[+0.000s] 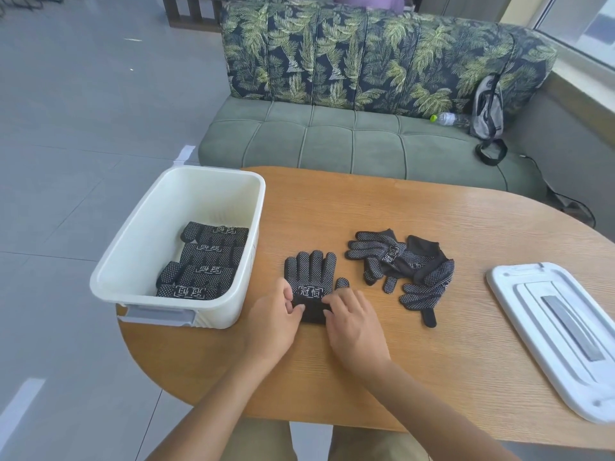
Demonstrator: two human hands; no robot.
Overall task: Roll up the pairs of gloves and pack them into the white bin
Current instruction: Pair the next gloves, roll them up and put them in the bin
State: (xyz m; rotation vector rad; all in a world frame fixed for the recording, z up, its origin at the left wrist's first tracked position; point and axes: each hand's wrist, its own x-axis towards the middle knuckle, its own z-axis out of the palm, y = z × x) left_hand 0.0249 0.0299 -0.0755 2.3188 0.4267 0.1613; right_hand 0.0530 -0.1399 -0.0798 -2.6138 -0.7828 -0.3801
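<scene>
Left hand point(278, 314) and right hand point(352, 319) pinch flat glove's point(311, 277) cuff, hiding it; loose gloves point(404, 271) at 2 o'clock; white bin point(139, 257) overhangs table point(432, 211) edge at 10.

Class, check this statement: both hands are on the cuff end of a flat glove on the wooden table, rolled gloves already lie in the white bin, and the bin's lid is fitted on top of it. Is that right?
One detail is wrong. The lid is not on the white bin; it lies on the wooden table, at the right. The head view shows this. The rest holds: left hand and right hand on the flat glove, rolled gloves in the bin.
</scene>
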